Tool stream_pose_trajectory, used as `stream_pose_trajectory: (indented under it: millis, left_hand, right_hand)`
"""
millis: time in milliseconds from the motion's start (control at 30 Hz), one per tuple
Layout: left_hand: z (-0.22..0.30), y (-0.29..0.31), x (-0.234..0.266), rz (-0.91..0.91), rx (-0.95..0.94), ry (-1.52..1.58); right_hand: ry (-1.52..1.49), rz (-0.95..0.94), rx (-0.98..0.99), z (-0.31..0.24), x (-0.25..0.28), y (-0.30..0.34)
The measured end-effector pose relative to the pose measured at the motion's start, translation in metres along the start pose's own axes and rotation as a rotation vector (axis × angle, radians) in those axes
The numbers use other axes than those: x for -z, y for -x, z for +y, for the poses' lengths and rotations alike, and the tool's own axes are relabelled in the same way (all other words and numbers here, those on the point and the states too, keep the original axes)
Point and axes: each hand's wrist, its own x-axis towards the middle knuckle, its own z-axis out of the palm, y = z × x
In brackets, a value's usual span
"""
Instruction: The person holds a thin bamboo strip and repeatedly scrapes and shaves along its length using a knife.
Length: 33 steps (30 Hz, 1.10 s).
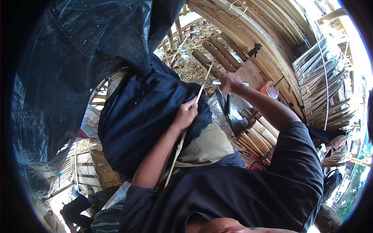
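My left hand [186, 113] is closed around a long, thin bamboo strip [179, 149]. The strip slants from under my left forearm, past my lap, to a tip beyond the hand. In my right hand [232, 82] is a knife [210, 81], gripped by its handle. Its narrow metal blade points left and lies across the strip near the far end; whether it cuts into the strip is too small to tell. Dark blue cloth [143, 112] covers my lap beneath the left hand.
A black plastic sheet [97, 31] hangs at the upper left. Stacked bamboo lengths [268, 50] curve along the right. Near my right arm are a red-and-white tub [270, 90], a black-handled tool [227, 105] and a bundle of split bamboo [259, 136]. Dry shavings [200, 35] litter the ground ahead.
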Motion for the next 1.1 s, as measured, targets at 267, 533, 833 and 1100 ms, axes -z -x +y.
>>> stream_pose_trajectory:
  millis: [267,533,833,1100]
  left_hand:
    - [0.008,0.008,0.002,-0.034,0.047,0.020]
    - [0.010,0.012,0.002,-0.009,0.052,0.030]
    - [0.008,0.020,0.003,0.002,0.047,0.125]
    - [0.011,0.022,0.005,0.043,-0.078,0.111]
  right_hand:
    - [-0.052,-0.019,-0.064,0.012,0.014,-0.013]
    - [-0.125,0.047,-0.237,0.014,0.017,-0.023]
    - [-0.111,0.191,-0.047,0.033,-0.001,-0.053]
    - [-0.084,0.242,-0.111,0.028,0.022,-0.067]
